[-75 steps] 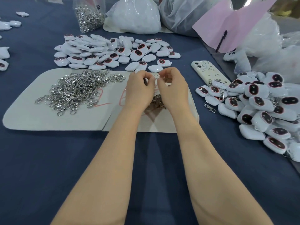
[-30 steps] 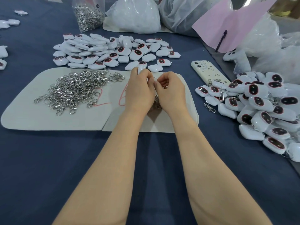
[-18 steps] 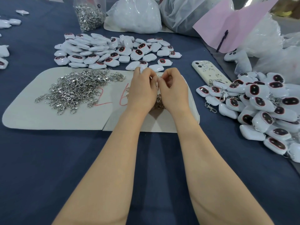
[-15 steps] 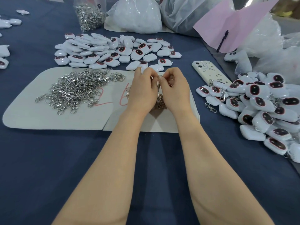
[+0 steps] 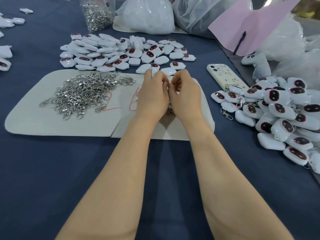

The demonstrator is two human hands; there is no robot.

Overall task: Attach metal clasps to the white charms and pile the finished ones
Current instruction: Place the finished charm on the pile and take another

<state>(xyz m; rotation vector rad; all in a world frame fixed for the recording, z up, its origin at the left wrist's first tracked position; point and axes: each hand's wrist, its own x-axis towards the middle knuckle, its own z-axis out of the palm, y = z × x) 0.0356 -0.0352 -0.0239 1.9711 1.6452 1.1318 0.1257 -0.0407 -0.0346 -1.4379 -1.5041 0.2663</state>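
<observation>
- The left hand and the right hand meet knuckle to knuckle at the centre of the frame, above a cream sheet spread on the dark blue desk.
- The left hand's fingers are curled tight round a white rounded charm; only its tip shows, above the knuckles.
- The right hand's fingers are bent in, with thumb and forefinger pinched close against the left hand. They hold a silver metal clasp, mostly hidden, whose lower part hangs in the gap between the two palms.
- A heap of loose silver clasps lies on the left half of the sheet, beside red handwritten marks.
- Above the sheet, in the upper centre of the frame, a spread of white charms with dark oval faces lies on the desk, apart from the hands.
- At the right edge sits a pile of charms with clasps attached; one clasp trails out at its lower left.
- A phone in a cream case lies between the sheet and that pile, its lower end touching the pile.
- At the top of the frame stand a clear bag of clasps, white plastic bags and a folded pink paper with a dark pen clipped on it.
- A few more white charms lie at the left edge.
</observation>
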